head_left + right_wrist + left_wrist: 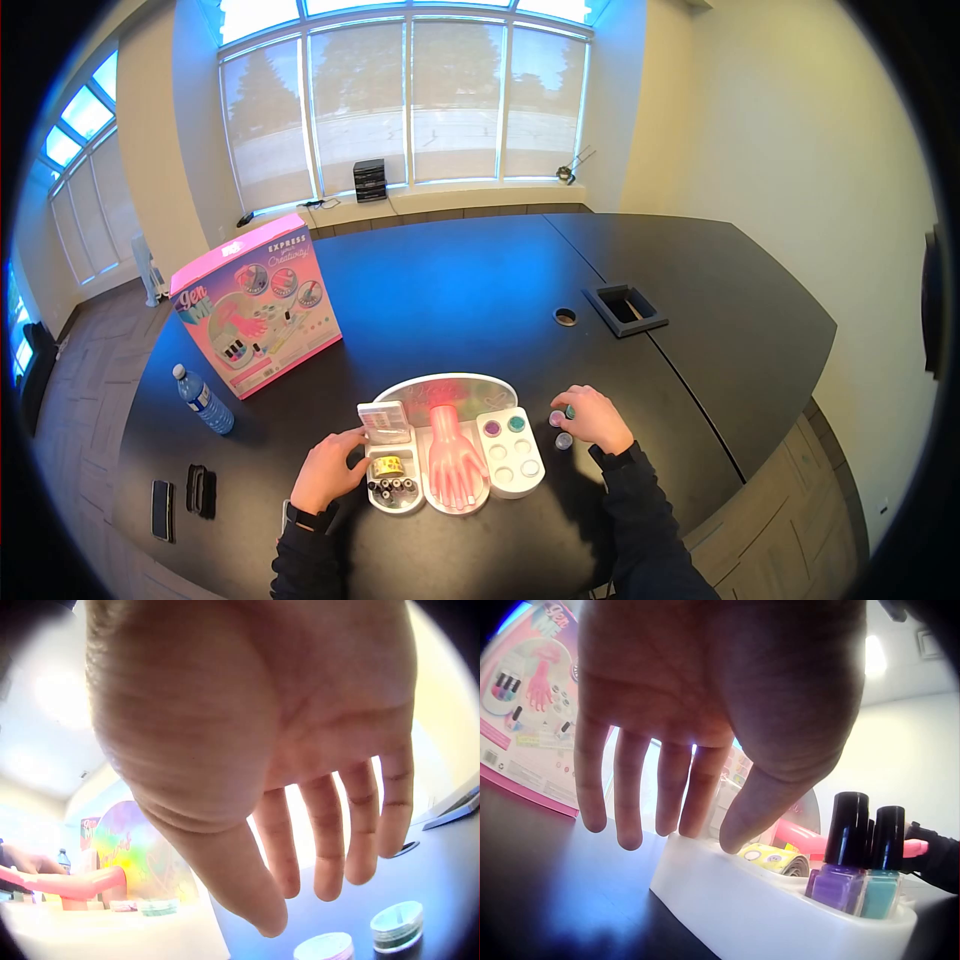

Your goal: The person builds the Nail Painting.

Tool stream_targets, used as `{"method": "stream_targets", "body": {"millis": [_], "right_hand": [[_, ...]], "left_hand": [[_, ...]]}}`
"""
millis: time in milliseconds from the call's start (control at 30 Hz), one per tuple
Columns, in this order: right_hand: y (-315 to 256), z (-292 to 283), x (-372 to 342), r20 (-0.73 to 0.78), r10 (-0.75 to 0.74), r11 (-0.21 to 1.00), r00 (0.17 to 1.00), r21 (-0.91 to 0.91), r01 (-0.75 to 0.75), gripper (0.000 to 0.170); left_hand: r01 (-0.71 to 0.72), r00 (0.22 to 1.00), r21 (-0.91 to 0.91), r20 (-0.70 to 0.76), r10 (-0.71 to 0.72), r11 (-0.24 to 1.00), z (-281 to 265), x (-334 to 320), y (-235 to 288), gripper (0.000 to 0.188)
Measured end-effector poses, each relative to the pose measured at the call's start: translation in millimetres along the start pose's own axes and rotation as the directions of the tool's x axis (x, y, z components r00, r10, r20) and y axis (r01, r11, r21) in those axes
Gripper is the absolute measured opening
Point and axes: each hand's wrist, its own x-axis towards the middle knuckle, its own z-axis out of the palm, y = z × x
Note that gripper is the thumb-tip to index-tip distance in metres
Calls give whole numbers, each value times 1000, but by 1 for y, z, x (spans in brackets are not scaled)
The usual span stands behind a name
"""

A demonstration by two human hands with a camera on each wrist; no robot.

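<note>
A white nail-art stand (455, 380) holds a pink model hand (455, 465) with its fingers toward me. My left hand (330, 472) is at the stand's left compartment, its fairly straight fingers and thumb over the rim beside a yellow patterned roll (772, 859). Several nail polish bottles (840, 885), purple and teal among them, stand in that compartment. My right hand (593, 418) hovers to the right of the stand, fingers extended over small pots: a pink one (324, 947) and a green one (397, 926). A third, pale pot (564, 441) sits nearer me.
The stand's right tray (508, 480) has round wells, with purple and teal pots in the far ones. A clear case (385, 421) leans upright at left. Farther left are a pink box (258, 305), a water bottle (204, 400), a phone (162, 510) and a dark case (201, 491).
</note>
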Motion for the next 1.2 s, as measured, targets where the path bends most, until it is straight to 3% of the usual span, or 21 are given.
{"method": "stream_targets", "body": {"millis": [633, 900, 1200], "right_hand": [[14, 24, 7, -32, -14, 998, 999, -55, 12, 13], [-26, -3, 2, -111, -112, 983, 988, 131, 126, 14], [-63, -11, -5, -150, -220, 944, 964, 214, 249, 16]], "left_hand": [[9, 1000, 8, 6, -9, 1000, 1, -1, -2, 30], [-3, 1000, 5, -2, 3, 1000, 0, 0, -2, 30], [2, 1000, -4, -3, -2, 1000, 1, 0, -1, 30]]}}
